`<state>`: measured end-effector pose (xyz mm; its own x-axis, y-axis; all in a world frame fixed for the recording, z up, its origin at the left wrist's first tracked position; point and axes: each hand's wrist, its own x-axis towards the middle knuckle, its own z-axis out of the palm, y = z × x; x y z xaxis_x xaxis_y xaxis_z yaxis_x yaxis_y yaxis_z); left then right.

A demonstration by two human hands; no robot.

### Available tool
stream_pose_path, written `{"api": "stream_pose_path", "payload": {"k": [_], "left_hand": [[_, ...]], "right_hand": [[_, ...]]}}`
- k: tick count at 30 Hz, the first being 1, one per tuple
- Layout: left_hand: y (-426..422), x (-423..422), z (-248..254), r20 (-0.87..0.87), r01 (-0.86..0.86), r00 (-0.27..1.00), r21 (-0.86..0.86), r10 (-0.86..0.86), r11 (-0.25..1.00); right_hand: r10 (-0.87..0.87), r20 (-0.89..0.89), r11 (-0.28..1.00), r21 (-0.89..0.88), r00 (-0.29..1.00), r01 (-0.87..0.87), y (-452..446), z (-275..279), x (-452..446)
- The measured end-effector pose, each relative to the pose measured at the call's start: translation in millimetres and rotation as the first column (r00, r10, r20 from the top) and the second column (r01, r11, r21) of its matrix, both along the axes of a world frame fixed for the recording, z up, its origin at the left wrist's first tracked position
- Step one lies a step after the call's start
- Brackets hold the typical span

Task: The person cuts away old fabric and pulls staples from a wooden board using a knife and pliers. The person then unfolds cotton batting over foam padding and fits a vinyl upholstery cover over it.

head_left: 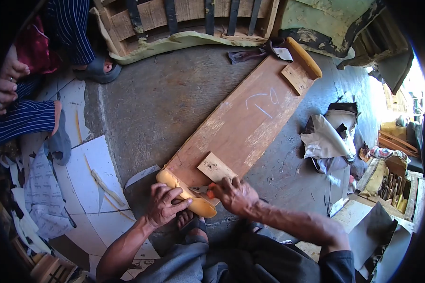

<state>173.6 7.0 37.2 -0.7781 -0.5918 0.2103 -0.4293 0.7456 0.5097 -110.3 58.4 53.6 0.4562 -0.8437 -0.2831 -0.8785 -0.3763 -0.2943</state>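
A long wooden board (241,122) lies slanted on the floor, with yellow foam padding (200,207) along its near end and more foam (307,59) along its far end. My left hand (163,203) grips the near foam, its fingers bent over the top. Just to the right, my right hand (238,195) is closed around a tool with an orange handle (211,190), close to the foam's inner edge. Its working end is too small to make out. A small wood block (216,166) sits on the board just beyond my right hand.
A slatted wooden frame with foam (189,21) stands at the back. Crumpled leather-like scraps (328,137) lie to the right, near a box of tools (394,188). Another person's sandalled foot (99,70) is at the upper left. Paper and fabric scraps (45,188) lie at the left.
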Motion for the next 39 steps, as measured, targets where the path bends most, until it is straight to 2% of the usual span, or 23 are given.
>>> {"api": "stream_pose_path", "payload": {"k": [1,4,5,7,10,12,14,16,18,19,20,22,26,27,28,29,31,32,33,36,37,38,39], "left_hand": [[0,0,0,-0.007,0.001,1.0,0.005,-0.001,1.0],[0,1,1,0.021,0.002,1.0,0.017,-0.003,1.0],[0,0,3,0.021,0.014,1.0,0.021,-0.015,1.0],[-1,-2,12,0.115,0.037,0.992,0.051,-0.043,0.998],[9,-23,43,0.246,0.021,0.968,0.116,-0.049,0.993],[20,-40,51,0.283,0.058,0.954,0.143,-0.097,0.988],[32,-54,51,0.35,0.055,0.93,0.174,-0.114,0.983],[42,-56,34,0.367,0.045,0.926,0.129,-0.09,0.991],[45,-51,20,0.3,0.003,0.954,0.098,-0.033,0.995],[46,-54,22,0.246,-0.039,0.969,0.081,0.018,0.996],[44,-56,22,0.244,-0.031,0.97,0.072,0.012,0.997],[45,-54,20,0.208,-0.017,0.978,0.061,0.004,0.998],[44,-54,20,0.205,-0.004,0.979,0.064,-0.01,0.998],[44,-55,24,0.246,-0.002,0.969,0.09,-0.021,0.996],[42,-58,26,0.282,-0.005,0.959,0.109,-0.026,0.994],[42,-60,31,0.282,-0.004,0.959,0.099,-0.024,0.995],[39,-68,38,0.399,0.043,0.911,0.153,-0.101,0.987],[38,-71,40,0.391,0.047,0.914,0.15,-0.103,0.988],[38,-74,42,0.417,0.051,0.901,0.167,-0.117,0.985],[39,-76,42,0.458,0.057,0.878,0.195,-0.143,0.979],[40,-79,42,0.463,0.032,0.877,0.207,-0.126,0.978],[40,-81,42,0.466,0.008,0.878,0.219,-0.111,0.976],[39,-83,43,0.462,0.017,0.879,0.212,-0.115,0.977]], "right_hand": [[-0.115,0.079,0.957,0.275,0.99,0.089,2,10,3],[-0.444,0.235,0.827,0.478,0.864,0.295,27,27,15],[-0.504,0.151,0.755,0.555,0.85,0.349,34,32,16],[-0.589,0.236,0.749,0.517,0.773,0.413,44,33,-5],[-0.761,0.462,0.646,0.472,0.456,0.6,61,26,-48],[-0.81,0.28,0.582,0.281,0.515,0.763,69,15,-73],[-0.877,-0.006,0.452,0.335,0.481,0.827,76,11,-93],[-0.846,0.137,0.534,0.191,0.516,0.824,90,12,-83],[-0.794,0.363,0.608,0.476,0.487,0.636,95,22,-73],[-0.769,0.197,0.577,0.624,0.608,0.527,99,20,-71],[-0.774,-0.065,0.494,0.56,0.629,0.665,185,-88,-53],[-0.595,-0.341,0.799,-0.152,0.728,0.582,183,-56,-14],[-0.743,-0.336,0.669,-0.358,0.579,0.652,184,-77,-12],[-0.826,-0.211,0.479,0.225,0.522,0.849,149,-50,-28],[-0.904,-0.152,0.164,0.74,0.4,0.653,119,-26,-44],[-0.914,-0.094,0.185,0.768,0.395,0.613,109,-9,-54],[-0.683,-0.373,0.329,0.61,0.627,0.721,171,-107,-43],[-0.525,-0.515,0.406,0.548,0.677,0.732,201,-155,-38],[-0.587,-0.526,0.404,0.468,0.615,0.786,214,-169,-27],[-0.573,-0.364,0.474,0.584,0.735,0.659,142,-50,-28],[-0.536,-0.283,0.393,0.75,0.795,0.532,113,-20,-38],[-0.543,-0.282,0.395,0.745,0.791,0.537,98,-4,-47],[-0.639,-0.163,0.245,0.883,0.752,0.4,88,10,-56]]}}
